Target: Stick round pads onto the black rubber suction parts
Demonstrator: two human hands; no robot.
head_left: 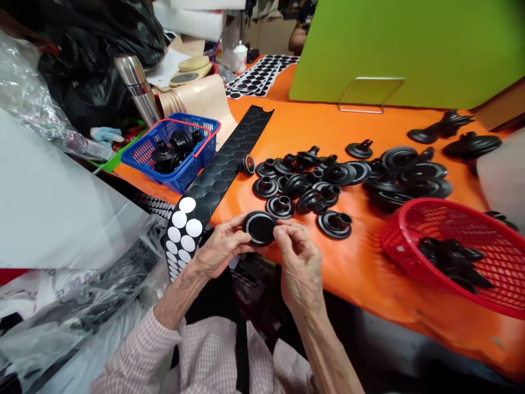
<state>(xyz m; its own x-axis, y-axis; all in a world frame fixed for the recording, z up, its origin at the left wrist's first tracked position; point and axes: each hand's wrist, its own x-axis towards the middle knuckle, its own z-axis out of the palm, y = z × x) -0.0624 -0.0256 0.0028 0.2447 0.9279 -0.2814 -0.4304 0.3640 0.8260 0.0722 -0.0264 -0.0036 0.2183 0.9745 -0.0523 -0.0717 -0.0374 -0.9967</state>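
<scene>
A round black disc part (pixel 261 228) with a pale ring near its rim is held at the table's front edge. My left hand (pixel 223 246) grips its left side between thumb and fingers. On the right side, my right hand (pixel 298 254) has its thumb and fingertips closed at the disc's edge. Just left of them runs a black strip of round stickers (pixel 221 175), with bare white circles (pixel 187 227) at its near end. Beyond my hands lie several black stemmed parts (pixel 303 186) on the orange table (pixel 336 128).
A blue basket (pixel 180 178) with black parts stands at the left, near a steel flask (pixel 137 87). A red basket (pixel 396 230) holds black pieces at the right. Behind are sticker sheets (pixel 260 76) and a green board (pixel 402 44). Part of a person (pixel 298 39) shows at the back.
</scene>
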